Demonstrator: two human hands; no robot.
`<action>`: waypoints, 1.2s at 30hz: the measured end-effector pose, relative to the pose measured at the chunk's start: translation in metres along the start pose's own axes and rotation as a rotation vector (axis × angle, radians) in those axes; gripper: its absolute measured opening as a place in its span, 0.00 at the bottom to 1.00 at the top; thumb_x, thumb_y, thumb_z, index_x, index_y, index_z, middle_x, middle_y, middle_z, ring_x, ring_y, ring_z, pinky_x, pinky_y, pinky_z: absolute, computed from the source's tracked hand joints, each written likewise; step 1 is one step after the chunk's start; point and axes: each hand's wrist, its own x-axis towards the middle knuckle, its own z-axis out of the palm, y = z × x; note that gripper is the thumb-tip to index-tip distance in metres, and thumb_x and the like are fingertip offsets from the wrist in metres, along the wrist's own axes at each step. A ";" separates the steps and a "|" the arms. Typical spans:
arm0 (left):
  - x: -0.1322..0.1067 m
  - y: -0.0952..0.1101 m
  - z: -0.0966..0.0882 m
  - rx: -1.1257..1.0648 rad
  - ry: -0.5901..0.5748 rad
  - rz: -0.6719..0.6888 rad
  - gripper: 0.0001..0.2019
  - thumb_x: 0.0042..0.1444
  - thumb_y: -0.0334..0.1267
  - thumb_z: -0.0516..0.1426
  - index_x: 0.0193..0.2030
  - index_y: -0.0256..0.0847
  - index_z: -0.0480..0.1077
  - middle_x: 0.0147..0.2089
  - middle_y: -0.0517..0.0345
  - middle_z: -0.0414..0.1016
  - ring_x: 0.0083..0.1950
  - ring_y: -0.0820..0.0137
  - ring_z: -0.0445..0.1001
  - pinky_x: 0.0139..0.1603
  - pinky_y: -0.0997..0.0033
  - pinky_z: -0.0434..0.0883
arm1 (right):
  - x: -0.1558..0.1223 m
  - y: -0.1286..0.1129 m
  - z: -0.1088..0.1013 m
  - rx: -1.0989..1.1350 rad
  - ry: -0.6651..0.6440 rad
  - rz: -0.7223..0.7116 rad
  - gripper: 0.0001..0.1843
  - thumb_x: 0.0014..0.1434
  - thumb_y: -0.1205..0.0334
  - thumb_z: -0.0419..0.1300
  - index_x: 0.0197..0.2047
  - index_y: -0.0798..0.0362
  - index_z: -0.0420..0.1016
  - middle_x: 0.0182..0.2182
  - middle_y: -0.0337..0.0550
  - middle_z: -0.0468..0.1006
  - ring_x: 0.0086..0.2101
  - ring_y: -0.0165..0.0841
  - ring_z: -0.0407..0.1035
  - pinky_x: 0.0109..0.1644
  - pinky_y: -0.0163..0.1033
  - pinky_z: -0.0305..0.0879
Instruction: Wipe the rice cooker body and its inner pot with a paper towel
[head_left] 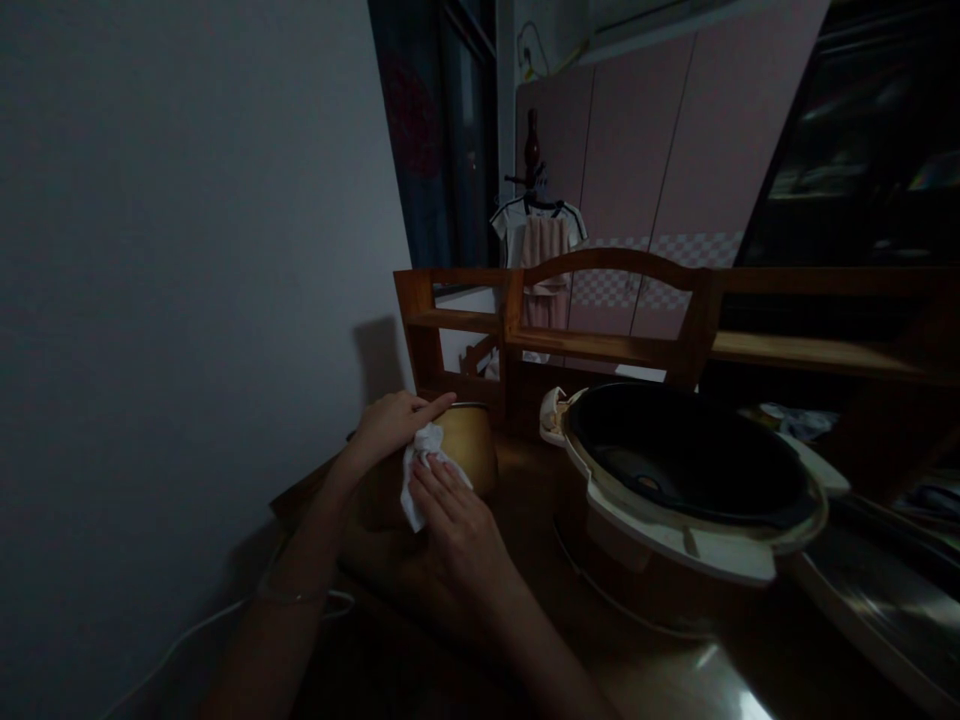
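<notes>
My left hand (pixel 390 425) lies over the rim of a gold-coloured cooker pot (pixel 478 448), holding it, with one finger stretched along the top edge. The pot stands on the wooden desk, its left part hidden behind my hands. In my right hand (pixel 459 515) is a white cloth (pixel 414 492), pressed flat against the pot's outer side by the fingers. Right of the pot sits a rice cooker body (pixel 675 540) with a white rim and a dark, hollow interior, apart from both hands.
A detached cooker lid (pixel 892 590) lies at the far right. Wooden shelving (pixel 600 345) rises along the desk's back, and a pale wall (pixel 225 250) bounds the left. A white cord (pixel 195 632) runs at lower left. Clothes (pixel 544 240) hang beyond the shelving.
</notes>
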 end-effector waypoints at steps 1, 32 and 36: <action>0.001 0.000 -0.001 0.006 -0.009 -0.005 0.39 0.58 0.75 0.47 0.25 0.42 0.79 0.26 0.53 0.77 0.29 0.65 0.70 0.32 0.67 0.55 | -0.001 0.000 -0.001 0.011 -0.005 -0.004 0.35 0.62 0.75 0.50 0.73 0.65 0.60 0.72 0.56 0.65 0.75 0.41 0.50 0.78 0.54 0.56; 0.018 -0.024 -0.005 0.005 0.018 -0.017 0.42 0.58 0.77 0.45 0.32 0.39 0.83 0.34 0.48 0.82 0.35 0.62 0.75 0.33 0.69 0.61 | -0.058 0.023 0.015 0.430 0.396 0.749 0.28 0.68 0.71 0.49 0.67 0.52 0.76 0.65 0.49 0.75 0.65 0.41 0.71 0.70 0.52 0.67; 0.019 -0.026 -0.006 0.007 0.018 -0.041 0.42 0.58 0.76 0.45 0.33 0.40 0.83 0.32 0.49 0.82 0.35 0.62 0.76 0.34 0.69 0.61 | -0.062 0.025 0.021 0.441 0.387 0.828 0.24 0.70 0.65 0.51 0.65 0.52 0.77 0.61 0.50 0.79 0.61 0.41 0.75 0.67 0.49 0.70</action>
